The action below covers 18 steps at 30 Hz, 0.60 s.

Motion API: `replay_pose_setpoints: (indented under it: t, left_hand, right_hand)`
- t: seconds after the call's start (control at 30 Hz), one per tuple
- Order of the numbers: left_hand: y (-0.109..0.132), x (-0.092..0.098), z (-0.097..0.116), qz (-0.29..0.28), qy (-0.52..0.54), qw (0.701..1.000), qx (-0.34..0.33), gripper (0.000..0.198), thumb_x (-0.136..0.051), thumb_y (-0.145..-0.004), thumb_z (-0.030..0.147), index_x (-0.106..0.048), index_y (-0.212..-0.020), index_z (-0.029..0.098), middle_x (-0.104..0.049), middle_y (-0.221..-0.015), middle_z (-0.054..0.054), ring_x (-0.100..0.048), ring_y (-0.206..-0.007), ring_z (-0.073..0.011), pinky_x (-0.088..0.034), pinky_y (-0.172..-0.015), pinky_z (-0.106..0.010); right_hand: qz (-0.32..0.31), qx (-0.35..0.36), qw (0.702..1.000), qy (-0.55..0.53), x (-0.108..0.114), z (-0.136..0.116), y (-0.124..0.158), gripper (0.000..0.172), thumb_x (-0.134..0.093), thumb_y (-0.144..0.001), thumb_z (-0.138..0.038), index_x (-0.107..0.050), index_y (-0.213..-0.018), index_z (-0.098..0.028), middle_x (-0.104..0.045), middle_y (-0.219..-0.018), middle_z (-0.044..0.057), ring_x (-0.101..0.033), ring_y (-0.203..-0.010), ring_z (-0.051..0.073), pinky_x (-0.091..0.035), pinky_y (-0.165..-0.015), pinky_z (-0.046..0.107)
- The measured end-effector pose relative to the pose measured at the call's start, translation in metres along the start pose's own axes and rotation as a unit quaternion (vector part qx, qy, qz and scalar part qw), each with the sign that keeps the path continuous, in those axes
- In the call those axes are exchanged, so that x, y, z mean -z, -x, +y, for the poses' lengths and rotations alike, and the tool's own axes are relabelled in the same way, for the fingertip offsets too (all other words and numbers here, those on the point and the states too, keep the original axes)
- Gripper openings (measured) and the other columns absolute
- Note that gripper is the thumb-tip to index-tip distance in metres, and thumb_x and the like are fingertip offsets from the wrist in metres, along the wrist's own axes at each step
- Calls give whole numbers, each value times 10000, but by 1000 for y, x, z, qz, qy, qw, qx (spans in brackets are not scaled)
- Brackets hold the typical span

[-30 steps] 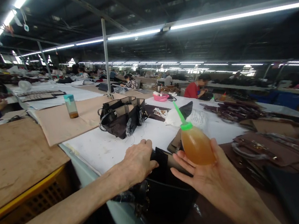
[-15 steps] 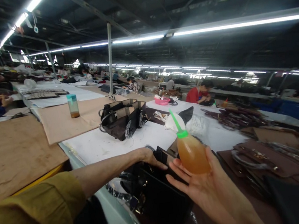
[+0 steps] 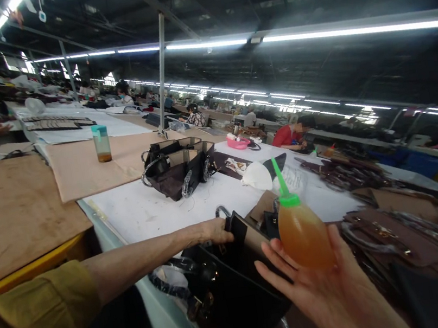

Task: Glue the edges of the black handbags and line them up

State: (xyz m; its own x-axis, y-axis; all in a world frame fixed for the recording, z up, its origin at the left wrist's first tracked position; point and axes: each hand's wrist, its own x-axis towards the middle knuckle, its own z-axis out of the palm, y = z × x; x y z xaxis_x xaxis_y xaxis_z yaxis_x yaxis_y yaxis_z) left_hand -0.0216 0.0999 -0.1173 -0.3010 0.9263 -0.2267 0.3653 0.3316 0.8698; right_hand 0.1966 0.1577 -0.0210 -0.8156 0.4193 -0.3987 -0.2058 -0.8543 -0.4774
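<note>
My right hand (image 3: 320, 291) holds a squeeze bottle (image 3: 306, 236) of amber liquid with a green cap and a thin green nozzle pointing up. The bottle rests between thumb and palm, while several fingers stretch out to its left. Below lies a black handbag (image 3: 237, 287), its mouth open and a tan lining strip along the inside of its far wall. My left hand (image 3: 215, 231) grips the bag's upper edge, fingers curled over it and partly hidden. Plastic-wrapped handles hang at the bag's left side.
Another dark bag (image 3: 175, 176) stands farther up the white table (image 3: 128, 216). Beyond it are a teal-lidded jar (image 3: 101, 144), a pink basket (image 3: 237, 141) and a metal post (image 3: 162, 74). Maroon bags (image 3: 393, 225) pile up at right. A person in red (image 3: 287, 136) sits farther back.
The bottle and my right hand have shifted right and slightly down in view. My left hand's fingers have drawn back from inside the bag to its upper edge.
</note>
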Motion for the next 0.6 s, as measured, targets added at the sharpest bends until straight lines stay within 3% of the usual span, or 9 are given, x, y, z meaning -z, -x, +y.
replay_pose_setpoints:
  t: [0.17,0.33,0.47,0.6]
  left_hand:
    - [10,7,-8,-38,144,988,-32,299,-600,-680,300,-629,-938,152,-648,-740,-5,-574,-595,-122,-434,-525,-201]
    - [26,14,3,-43,220,974,-27,423,-676,-638,467,-641,-886,126,-642,-686,-24,-564,-549,-125,-431,-517,-219]
    - [37,20,31,33,241,970,-11,460,-691,-617,471,-633,-895,109,-632,-686,-26,-514,-496,-102,-367,-450,-203]
    - [40,19,61,137,188,971,-61,299,-578,-732,355,-584,-925,127,-583,-677,8,-459,-494,-78,-338,-450,-185]
  right_hand:
    - [38,22,999,-22,2,-4,-3,456,-592,-751,-576,-688,-888,-151,-638,-927,175,-467,-1148,327,-379,-921,564]
    - [65,30,996,-52,0,-10,2,414,-601,-755,-555,-686,-913,-182,-630,-963,168,-487,-1128,318,-380,-904,584]
    - [61,30,996,-64,3,-13,13,402,-623,-743,-545,-689,-911,-186,-630,-953,155,-497,-1114,325,-365,-911,599]
    - [57,28,995,-82,7,-10,25,437,-593,-740,-595,-692,-848,-183,-633,-905,152,-517,-1084,324,-358,-902,618]
